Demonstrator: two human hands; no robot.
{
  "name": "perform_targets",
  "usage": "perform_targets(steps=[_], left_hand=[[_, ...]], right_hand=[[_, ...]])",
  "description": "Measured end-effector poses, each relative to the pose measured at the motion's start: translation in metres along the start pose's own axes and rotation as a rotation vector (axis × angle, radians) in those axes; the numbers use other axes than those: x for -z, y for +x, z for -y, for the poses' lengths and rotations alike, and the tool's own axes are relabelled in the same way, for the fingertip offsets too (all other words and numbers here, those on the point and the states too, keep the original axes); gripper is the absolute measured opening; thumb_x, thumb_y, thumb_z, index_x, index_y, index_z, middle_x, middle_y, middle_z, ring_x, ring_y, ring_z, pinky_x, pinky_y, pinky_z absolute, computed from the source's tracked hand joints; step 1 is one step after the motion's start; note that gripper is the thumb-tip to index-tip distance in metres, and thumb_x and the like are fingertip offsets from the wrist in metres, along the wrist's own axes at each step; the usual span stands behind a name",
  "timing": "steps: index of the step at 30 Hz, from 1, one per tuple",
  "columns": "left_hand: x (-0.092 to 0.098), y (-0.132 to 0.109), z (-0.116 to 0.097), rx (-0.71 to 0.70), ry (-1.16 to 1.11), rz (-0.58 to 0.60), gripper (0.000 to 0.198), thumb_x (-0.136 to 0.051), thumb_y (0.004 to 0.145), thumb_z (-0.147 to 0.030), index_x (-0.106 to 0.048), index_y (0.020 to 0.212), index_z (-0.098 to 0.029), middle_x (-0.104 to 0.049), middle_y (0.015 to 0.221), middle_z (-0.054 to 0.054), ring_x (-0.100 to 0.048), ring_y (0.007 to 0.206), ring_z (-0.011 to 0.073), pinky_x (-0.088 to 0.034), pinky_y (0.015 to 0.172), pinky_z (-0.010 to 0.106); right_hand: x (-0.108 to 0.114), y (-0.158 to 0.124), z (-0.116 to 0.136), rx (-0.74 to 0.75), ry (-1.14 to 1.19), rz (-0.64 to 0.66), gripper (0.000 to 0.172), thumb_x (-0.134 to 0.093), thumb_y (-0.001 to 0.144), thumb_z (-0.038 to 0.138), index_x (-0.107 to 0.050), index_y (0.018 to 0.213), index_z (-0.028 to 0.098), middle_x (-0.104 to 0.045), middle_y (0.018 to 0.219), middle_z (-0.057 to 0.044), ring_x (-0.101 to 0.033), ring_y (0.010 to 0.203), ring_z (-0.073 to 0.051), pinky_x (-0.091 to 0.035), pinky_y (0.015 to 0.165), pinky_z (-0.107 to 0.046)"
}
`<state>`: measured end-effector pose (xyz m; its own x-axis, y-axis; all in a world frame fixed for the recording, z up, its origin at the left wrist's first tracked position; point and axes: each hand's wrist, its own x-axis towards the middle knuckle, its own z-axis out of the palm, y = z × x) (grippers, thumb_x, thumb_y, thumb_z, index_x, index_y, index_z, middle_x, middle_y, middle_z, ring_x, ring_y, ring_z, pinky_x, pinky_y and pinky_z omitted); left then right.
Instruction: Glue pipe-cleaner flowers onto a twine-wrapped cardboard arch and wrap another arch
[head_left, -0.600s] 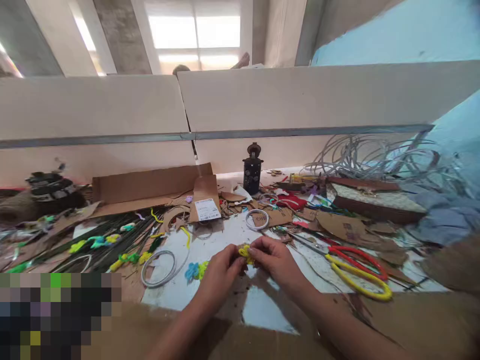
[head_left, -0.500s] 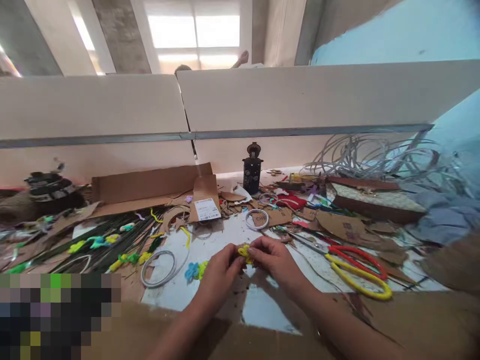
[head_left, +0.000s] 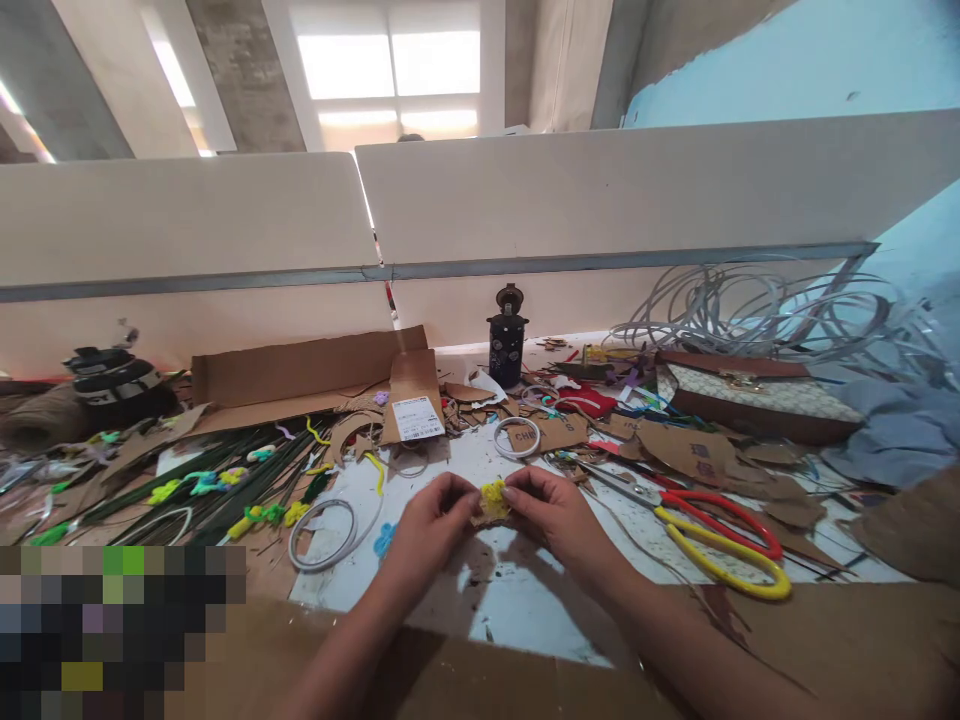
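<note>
Between my two hands, above the white board, is a small yellow pipe-cleaner flower (head_left: 493, 494). The fingertips of my left hand (head_left: 441, 520) are closed at its left side, and my right hand (head_left: 549, 515) pinches it from the right. A brownish edge shows just below the flower; I cannot tell what it is. Beside my left wrist lies a blue fuzzy flower (head_left: 385, 540), partly covered by the hand. A white wire ring (head_left: 322, 535) rests farther left. To the right of my right hand lie large scissors (head_left: 720, 540) with one red and one yellow handle.
Behind my hands stand a dark bottle (head_left: 507, 350) and an open cardboard box (head_left: 300, 375). Another wire ring (head_left: 517, 438), cardboard scraps, and green stems with fuzzy flowers (head_left: 202, 483) crowd the table. A handbag (head_left: 757, 395) and coiled pale tubing (head_left: 720, 310) sit at right.
My hands have tilted the yellow flower, so more of it faces me. My left hand now covers the yellow-green piece beside the blue flower. The view has shifted slightly.
</note>
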<state>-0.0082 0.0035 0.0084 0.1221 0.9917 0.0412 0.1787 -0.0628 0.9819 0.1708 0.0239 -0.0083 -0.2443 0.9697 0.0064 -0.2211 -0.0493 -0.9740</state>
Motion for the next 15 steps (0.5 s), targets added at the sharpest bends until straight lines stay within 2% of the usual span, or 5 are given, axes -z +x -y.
perform_targets(steps=[5, 7, 10, 13, 15], left_hand=[[0.045, 0.003, -0.039, -0.048, 0.019, -0.257, 0.027, -0.064, 0.08, -0.044, -0.062, 0.085, -0.018, -0.07, 0.079, 0.002, -0.06, 0.066, 0.0148, -0.042, 0.061, 0.025], [0.063, 0.002, -0.05, -0.051, 0.081, -0.292, 0.026, -0.064, 0.079, -0.044, -0.062, 0.086, -0.018, -0.07, 0.08, 0.003, -0.061, 0.068, 0.0153, -0.042, 0.062, 0.026], [0.079, -0.003, -0.053, -0.017, 0.359, -0.136, 0.022, -0.062, 0.081, -0.041, -0.066, 0.086, -0.019, -0.07, 0.083, 0.004, -0.063, 0.076, 0.0193, -0.045, 0.069, 0.03], [0.083, -0.011, -0.039, 0.064, 0.751, 0.038, 0.021, -0.063, 0.08, -0.033, -0.072, 0.095, -0.021, -0.072, 0.095, 0.007, -0.064, 0.086, 0.0244, -0.045, 0.076, 0.034], [0.083, -0.016, -0.027, 0.096, 0.927, 0.102, 0.029, -0.065, 0.076, -0.024, -0.073, 0.104, -0.022, -0.071, 0.106, 0.008, -0.064, 0.093, 0.0264, -0.045, 0.081, 0.036]], right_hand=[[0.008, 0.003, -0.002, 0.034, -0.019, -0.048, 0.042, -0.087, 0.064, 0.055, -0.07, 0.081, 0.02, -0.066, 0.076, 0.0, -0.058, 0.066, -0.015, -0.048, 0.063, -0.028], [0.01, 0.003, -0.003, 0.059, -0.059, -0.055, 0.041, -0.086, 0.065, 0.053, -0.07, 0.081, 0.02, -0.067, 0.078, -0.001, -0.059, 0.069, -0.016, -0.048, 0.066, -0.029], [0.01, 0.002, -0.003, 0.078, -0.129, -0.042, 0.037, -0.083, 0.067, 0.051, -0.07, 0.082, 0.02, -0.067, 0.079, -0.002, -0.059, 0.072, -0.017, -0.048, 0.069, -0.031], [0.008, -0.001, -0.001, 0.103, -0.202, -0.037, 0.032, -0.079, 0.071, 0.048, -0.07, 0.083, 0.02, -0.067, 0.08, -0.003, -0.059, 0.074, -0.018, -0.047, 0.07, -0.032], [0.007, -0.002, 0.002, 0.133, -0.261, -0.043, 0.028, -0.076, 0.072, 0.045, -0.07, 0.083, 0.02, -0.068, 0.08, -0.003, -0.058, 0.074, -0.018, -0.045, 0.068, -0.031]])
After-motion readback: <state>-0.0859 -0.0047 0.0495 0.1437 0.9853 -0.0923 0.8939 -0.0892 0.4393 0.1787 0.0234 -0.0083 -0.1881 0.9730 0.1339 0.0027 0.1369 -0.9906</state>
